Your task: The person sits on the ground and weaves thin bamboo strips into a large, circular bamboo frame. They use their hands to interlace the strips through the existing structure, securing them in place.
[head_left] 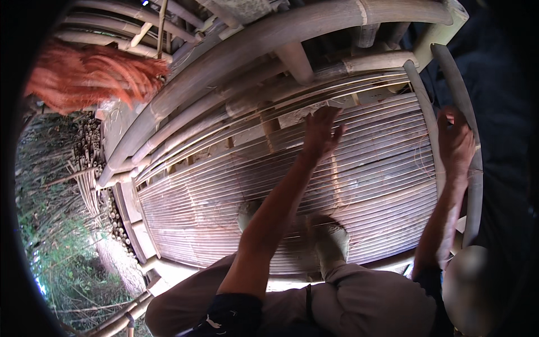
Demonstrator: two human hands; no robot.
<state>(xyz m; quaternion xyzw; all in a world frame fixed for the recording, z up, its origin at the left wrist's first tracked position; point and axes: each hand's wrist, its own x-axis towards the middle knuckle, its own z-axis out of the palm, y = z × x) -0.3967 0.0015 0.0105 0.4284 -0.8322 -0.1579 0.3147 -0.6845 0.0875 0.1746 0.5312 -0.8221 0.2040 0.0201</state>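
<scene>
Our hands were apart: left hand [323, 135], fingers parted, at two o'clock over the central thin brown bamboo slats [373, 182]; right hand [456, 140], hold unclear, at three. We judged slat-adjusting underway, next requiring a pinch.

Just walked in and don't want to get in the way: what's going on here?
A person is bare-handed at a bamboo frame lined with thin slats, their shoes over the slats. The left hand is open above the far slats; whether it touches them is unclear. The right hand is at the right end, by a curved pole; its grip is unclear.
</scene>
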